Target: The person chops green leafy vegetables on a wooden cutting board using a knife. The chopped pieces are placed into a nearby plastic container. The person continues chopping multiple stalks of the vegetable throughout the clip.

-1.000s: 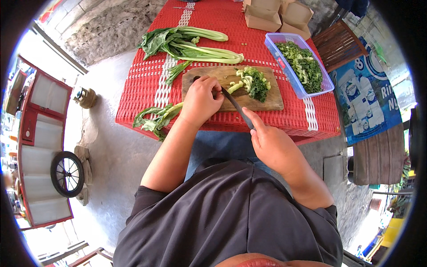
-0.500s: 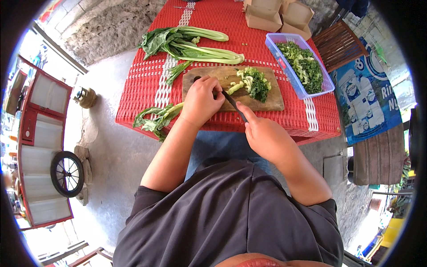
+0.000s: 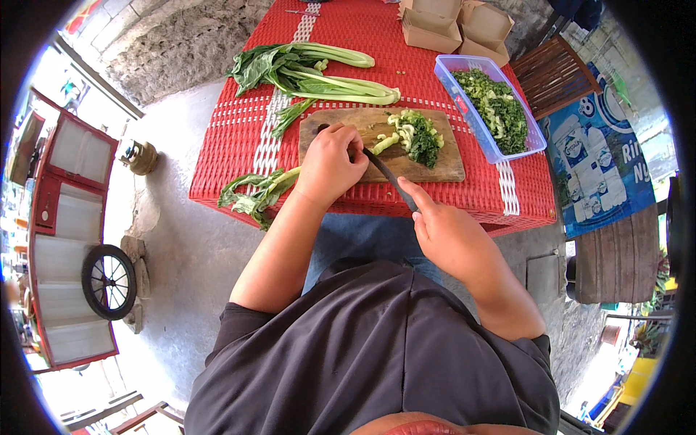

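My right hand (image 3: 453, 239) has slid forward over the last second, fingers wrapped around the knife (image 3: 388, 176), its tip now beside my left hand (image 3: 330, 163), which presses curled fingers onto a bok choy stalk (image 3: 386, 143) on the wooden cutting board (image 3: 442, 163); another slice looks under way

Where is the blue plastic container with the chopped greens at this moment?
In the head view, the blue plastic container stands on the red table's right side, just right of the wooden cutting board.
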### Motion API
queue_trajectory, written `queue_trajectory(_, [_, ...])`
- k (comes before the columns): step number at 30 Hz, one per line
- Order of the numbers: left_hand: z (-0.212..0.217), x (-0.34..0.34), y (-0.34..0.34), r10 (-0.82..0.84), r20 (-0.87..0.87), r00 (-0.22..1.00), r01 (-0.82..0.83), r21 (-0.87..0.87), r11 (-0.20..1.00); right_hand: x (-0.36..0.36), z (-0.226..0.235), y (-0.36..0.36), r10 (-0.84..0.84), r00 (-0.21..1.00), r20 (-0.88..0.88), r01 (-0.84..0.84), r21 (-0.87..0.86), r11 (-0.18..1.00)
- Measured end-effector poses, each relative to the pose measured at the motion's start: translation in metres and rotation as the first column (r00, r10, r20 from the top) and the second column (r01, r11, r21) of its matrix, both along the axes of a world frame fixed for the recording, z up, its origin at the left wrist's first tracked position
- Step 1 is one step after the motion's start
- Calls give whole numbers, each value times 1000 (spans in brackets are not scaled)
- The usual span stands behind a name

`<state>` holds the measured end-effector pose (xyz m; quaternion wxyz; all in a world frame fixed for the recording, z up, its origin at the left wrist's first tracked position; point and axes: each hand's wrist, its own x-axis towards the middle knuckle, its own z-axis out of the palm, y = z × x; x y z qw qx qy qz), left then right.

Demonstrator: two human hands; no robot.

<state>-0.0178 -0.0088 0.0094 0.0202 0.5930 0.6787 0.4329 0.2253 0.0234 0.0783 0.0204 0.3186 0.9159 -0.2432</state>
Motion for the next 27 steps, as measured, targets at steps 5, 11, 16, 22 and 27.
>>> queue_trajectory(5, [-3,0,2,11,2,1000,-11,11,1000,-3,0,-4,-45,998,-40,44,-18,999])
queue_trajectory(11, [-2,1,1,28,4,1000,-28,-3,1000,-5,-6,-3,-31,997,-68,30,-16,999])
queue_trajectory(16, [-4,0,1,31,6,1000,-31,-2,1000,-8,-7,-1,-7,998,-64,7,0,1000])
queue_trajectory(22, [-2,0,1,32,0,999,-32,-5,999,-22,-14,7,12,999,-36,-11,25,1000])
queue_trajectory(27, [-4,1,2,45,7,999,-45,3,999,-26,-21,10,16,999,-50,-13,74,997])
